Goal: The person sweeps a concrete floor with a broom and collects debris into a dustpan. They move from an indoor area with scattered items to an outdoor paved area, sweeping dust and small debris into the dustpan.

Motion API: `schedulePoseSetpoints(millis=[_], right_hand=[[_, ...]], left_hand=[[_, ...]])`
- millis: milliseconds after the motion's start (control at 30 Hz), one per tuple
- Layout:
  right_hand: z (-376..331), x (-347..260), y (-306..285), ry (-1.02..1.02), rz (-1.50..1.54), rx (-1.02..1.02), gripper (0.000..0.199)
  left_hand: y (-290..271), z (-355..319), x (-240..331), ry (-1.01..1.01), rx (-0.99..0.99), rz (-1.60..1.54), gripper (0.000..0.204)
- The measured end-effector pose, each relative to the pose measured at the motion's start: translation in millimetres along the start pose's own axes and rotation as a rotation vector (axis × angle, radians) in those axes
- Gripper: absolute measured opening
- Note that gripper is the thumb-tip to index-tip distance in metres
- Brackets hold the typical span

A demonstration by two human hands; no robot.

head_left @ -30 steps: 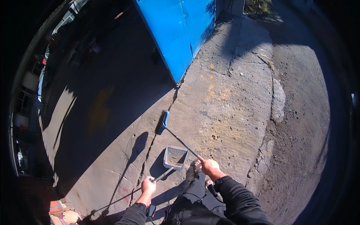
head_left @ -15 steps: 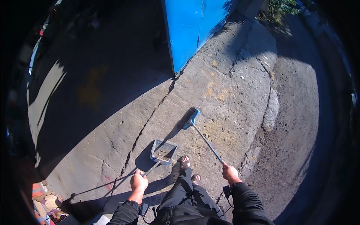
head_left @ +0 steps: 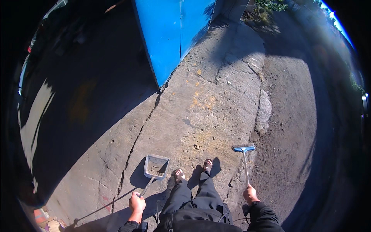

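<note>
My left hand (head_left: 136,201) is closed round the handle of a grey long-handled dustpan (head_left: 156,166). The pan hangs or rests just left of my feet, and a little debris seems to lie in it. In my right hand (head_left: 251,193) is the pole of a blue broom (head_left: 244,148). Its head is out to the right of my feet, near the broken edge of the concrete, bristles facing away from me. Whether the bristles touch the ground I cannot tell.
A blue metal door or panel (head_left: 162,42) stands ahead, its lower corner by a long crack. Cracked concrete (head_left: 216,120) slopes around my sandalled feet (head_left: 208,164). Rough dirt ground (head_left: 290,116) runs along the right. Deep shadow covers the left. Colourful clutter (head_left: 50,222) lies at the lower left.
The broom has swung from ahead of me to the right and nearer. My right foot has stepped forward. The dustpan stays at my left, shifted slightly in view as the head turned.
</note>
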State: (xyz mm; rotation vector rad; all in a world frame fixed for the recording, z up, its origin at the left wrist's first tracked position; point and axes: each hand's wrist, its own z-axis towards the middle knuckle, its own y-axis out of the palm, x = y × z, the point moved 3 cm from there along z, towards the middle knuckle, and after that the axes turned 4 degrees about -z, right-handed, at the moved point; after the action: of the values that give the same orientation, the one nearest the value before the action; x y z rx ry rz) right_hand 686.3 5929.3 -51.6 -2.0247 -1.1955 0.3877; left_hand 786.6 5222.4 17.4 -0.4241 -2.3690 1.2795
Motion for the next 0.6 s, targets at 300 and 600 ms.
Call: schedulePoseSetpoints(millis=[300, 600], right_hand=[[29.6, -194.0, -31.3, -0.593, -0.049, -0.144, 0.048], [88.4, -312.7, -71.2, -0.827, -0.014, -0.259, 0.04]], left_hand=[[32.3, -22.8, -8.7, -0.059, -0.008, 0.002, 0.019], [41.5, -50.2, 59.4, -0.146, -0.052, -0.282, 0.016]])
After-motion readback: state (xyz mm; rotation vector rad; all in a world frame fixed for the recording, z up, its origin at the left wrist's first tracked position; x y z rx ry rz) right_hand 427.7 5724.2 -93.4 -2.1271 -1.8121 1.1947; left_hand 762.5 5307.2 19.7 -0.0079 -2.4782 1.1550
